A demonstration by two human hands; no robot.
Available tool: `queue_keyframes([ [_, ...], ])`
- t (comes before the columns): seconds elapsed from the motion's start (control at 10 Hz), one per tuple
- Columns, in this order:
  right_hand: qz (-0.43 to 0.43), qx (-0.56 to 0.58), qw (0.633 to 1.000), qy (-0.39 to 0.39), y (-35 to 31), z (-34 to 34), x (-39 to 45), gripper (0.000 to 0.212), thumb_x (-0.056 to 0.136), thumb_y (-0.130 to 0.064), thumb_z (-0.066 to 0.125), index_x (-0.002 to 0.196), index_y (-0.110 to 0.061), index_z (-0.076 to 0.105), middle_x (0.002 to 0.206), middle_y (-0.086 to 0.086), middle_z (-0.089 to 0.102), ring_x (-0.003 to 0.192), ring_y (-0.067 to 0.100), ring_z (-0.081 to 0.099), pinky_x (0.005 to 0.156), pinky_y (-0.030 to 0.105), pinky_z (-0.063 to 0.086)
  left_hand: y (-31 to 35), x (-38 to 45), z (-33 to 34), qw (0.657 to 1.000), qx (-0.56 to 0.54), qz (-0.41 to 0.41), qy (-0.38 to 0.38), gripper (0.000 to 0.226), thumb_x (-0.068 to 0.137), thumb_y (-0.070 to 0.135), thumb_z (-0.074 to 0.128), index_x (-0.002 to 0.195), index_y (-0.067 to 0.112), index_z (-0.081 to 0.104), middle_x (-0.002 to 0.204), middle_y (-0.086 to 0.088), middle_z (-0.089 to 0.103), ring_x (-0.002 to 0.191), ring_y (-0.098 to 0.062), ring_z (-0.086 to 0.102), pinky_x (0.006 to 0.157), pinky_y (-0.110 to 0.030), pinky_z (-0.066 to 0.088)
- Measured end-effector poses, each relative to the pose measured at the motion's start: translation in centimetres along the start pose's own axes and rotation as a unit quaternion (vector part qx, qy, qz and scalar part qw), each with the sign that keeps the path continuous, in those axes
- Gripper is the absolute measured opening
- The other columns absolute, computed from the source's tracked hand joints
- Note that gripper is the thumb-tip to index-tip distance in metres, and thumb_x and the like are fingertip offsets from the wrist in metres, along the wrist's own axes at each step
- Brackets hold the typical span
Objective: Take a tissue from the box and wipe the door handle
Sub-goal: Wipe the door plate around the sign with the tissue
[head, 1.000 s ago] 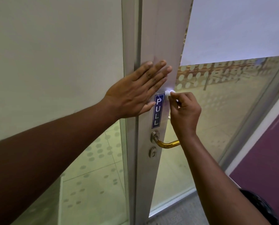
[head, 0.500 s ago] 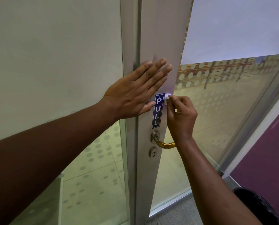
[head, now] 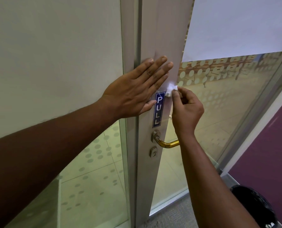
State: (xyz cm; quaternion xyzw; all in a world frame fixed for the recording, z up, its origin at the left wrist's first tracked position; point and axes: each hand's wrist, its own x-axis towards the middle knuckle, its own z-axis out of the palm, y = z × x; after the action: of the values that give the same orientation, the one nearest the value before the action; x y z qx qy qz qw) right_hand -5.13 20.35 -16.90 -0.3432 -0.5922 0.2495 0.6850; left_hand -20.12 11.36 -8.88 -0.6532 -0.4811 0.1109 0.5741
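Observation:
A small crumpled white tissue is pinched in my right hand, pressed against the door's metal stile beside the top of the blue PULL sticker. My left hand lies flat with fingers spread on the door frame, just left of the sticker. The brass lever door handle juts right from its round base, below my right wrist, which hides its far end. A keyhole cylinder sits under it. No tissue box is in view.
The glass door with frosted dots stands ajar to the right, with a white sheet covering its upper pane. A frosted white panel fills the left. A black bin stands at the bottom right on grey carpet, next to a purple wall.
My right hand has lifted the tissue slightly up the stile, from the sticker's top edge to just above it. My left hand stays flat on the frame.

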Motion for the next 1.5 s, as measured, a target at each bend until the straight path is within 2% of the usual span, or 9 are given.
queue_keyframes([
  [0.2,0.048,-0.033,0.998,-0.002,0.7,0.2,-1.7,0.024,0.093,-0.024,0.069,0.113,-0.012,0.074,0.098,-0.003,0.073,0.085,0.002,0.068,0.073,0.017,0.058,0.1,0.1,0.1,1.000,-0.005,-0.005,0.006,0.082,0.104,0.055,-0.004,0.161,-0.004,-0.004,0.169,-0.026,-0.001,0.157,-0.040,0.006,0.129,-0.045,0.011],
  [0.3,0.027,-0.049,0.998,0.019,0.4,0.8,-1.6,0.022,0.093,-0.021,0.069,0.112,-0.011,0.074,0.097,-0.003,0.072,0.084,0.003,0.068,0.075,0.022,0.059,0.1,0.1,0.2,1.000,-0.004,-0.005,0.006,0.082,0.103,0.055,-0.004,0.160,-0.005,-0.005,0.168,-0.027,-0.001,0.157,-0.040,0.006,0.129,-0.046,0.011],
  [0.5,-0.042,-0.074,0.995,0.043,-0.8,1.6,-1.1,0.019,0.093,-0.015,0.068,0.109,-0.007,0.075,0.093,0.002,0.073,0.078,0.005,0.065,0.072,0.011,0.052,0.1,0.1,0.1,1.000,-0.002,-0.002,0.004,0.082,0.103,0.056,-0.003,0.160,-0.004,-0.004,0.169,-0.026,-0.001,0.157,-0.040,0.006,0.129,-0.046,0.012],
  [0.7,-0.095,-0.093,0.991,-0.003,-1.4,1.3,-1.0,0.019,0.093,-0.010,0.068,0.110,-0.005,0.074,0.091,0.002,0.068,0.077,0.005,0.061,0.070,0.001,0.046,0.0,0.1,0.1,1.000,-0.008,-0.001,0.006,0.081,0.103,0.053,-0.004,0.161,-0.004,-0.004,0.168,-0.027,-0.003,0.157,-0.041,0.004,0.129,-0.046,0.013],
  [0.9,-0.106,-0.115,0.988,-0.007,-1.3,0.8,0.2,0.020,0.093,-0.014,0.067,0.111,-0.008,0.074,0.091,0.003,0.069,0.077,0.007,0.061,0.068,0.009,0.049,0.0,0.0,0.1,1.000,-0.006,-0.002,0.003,0.081,0.103,0.053,-0.007,0.160,-0.004,-0.007,0.168,-0.028,-0.005,0.157,-0.042,0.003,0.129,-0.046,0.011],
  [1.1,-0.164,-0.146,0.975,-0.038,-1.1,1.2,-0.9,0.015,0.094,-0.013,0.066,0.105,-0.005,0.074,0.087,0.005,0.066,0.074,0.006,0.056,0.069,0.007,0.045,0.0,0.0,0.0,1.000,-0.006,-0.005,0.005,0.082,0.103,0.053,-0.003,0.160,-0.005,-0.005,0.168,-0.029,-0.006,0.157,-0.042,0.002,0.129,-0.047,0.012],
  [1.3,-0.036,-0.081,0.995,-0.035,0.1,-1.0,-0.1,0.025,0.093,-0.016,0.069,0.116,-0.010,0.072,0.098,-0.006,0.068,0.085,0.004,0.066,0.077,0.019,0.057,0.0,-0.1,-0.2,1.000,-0.010,-0.004,-0.003,0.081,0.104,0.054,-0.005,0.160,-0.005,-0.005,0.167,-0.029,-0.006,0.157,-0.042,0.001,0.129,-0.047,0.009],
  [1.4,-0.015,-0.042,0.998,-0.032,0.1,-1.3,0.2,0.036,0.090,-0.021,0.073,0.125,-0.011,0.068,0.109,-0.001,0.065,0.091,-0.002,0.063,0.077,0.010,0.054,-0.1,-0.1,0.0,1.000,-0.008,-0.003,-0.005,0.081,0.103,0.052,-0.009,0.160,-0.005,-0.006,0.167,-0.029,-0.006,0.157,-0.043,0.001,0.129,-0.047,0.009],
  [1.5,-0.101,-0.081,0.990,-0.053,0.1,-0.4,-0.2,0.038,0.090,-0.012,0.072,0.127,-0.008,0.066,0.109,0.004,0.062,0.090,0.005,0.061,0.080,0.012,0.054,0.0,0.0,0.0,1.000,-0.014,-0.003,-0.002,0.081,0.103,0.052,-0.008,0.161,-0.005,-0.005,0.167,-0.029,-0.005,0.157,-0.043,0.002,0.129,-0.047,0.010],
])
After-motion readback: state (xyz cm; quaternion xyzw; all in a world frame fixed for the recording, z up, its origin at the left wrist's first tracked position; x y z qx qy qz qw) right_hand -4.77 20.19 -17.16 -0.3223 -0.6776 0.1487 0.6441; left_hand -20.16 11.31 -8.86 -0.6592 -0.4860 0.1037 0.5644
